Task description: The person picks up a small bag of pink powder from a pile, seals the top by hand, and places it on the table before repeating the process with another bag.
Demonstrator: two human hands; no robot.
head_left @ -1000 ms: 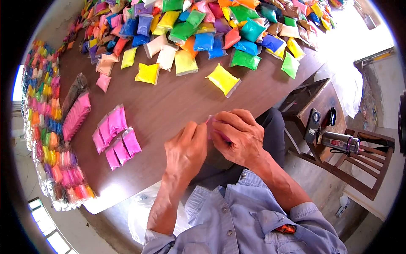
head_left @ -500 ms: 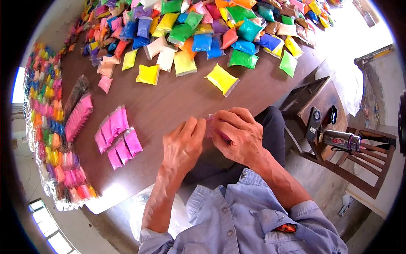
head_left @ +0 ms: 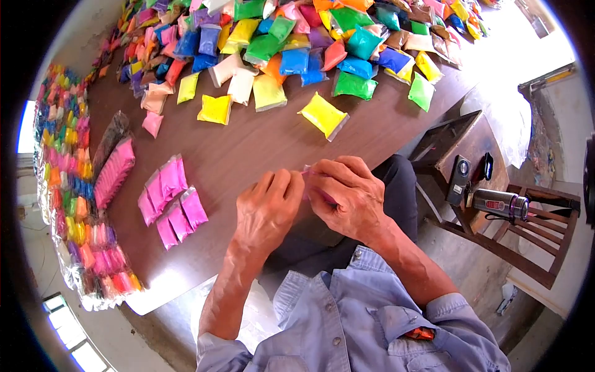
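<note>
In front of my chest, close to the table's near edge, my right hand (head_left: 348, 197) is closed around a small pink packet (head_left: 307, 168). Its fingers and thumb hide most of the packet. Close beside it on the left, my left hand (head_left: 268, 203) is closed in a pinch at the packet's near end, knuckles up. What exactly its fingertips grip is hidden. To the left on the brown table (head_left: 248, 146) lie several flat pink packets (head_left: 167, 180) in two short rows.
A heap of colourful packets (head_left: 297, 59) covers the far side. A yellow packet (head_left: 323, 116) lies nearer. Further left are a long pink pack (head_left: 115, 173) and stacked bagged packets (head_left: 80, 204). At right, a wooden stool (head_left: 462, 139) and a metal flask (head_left: 501, 204).
My left hand has shifted slightly left, away from the right hand, and its forearm has swung a little left. My right hand stays nearly in place. The packets on the table lie as before.
</note>
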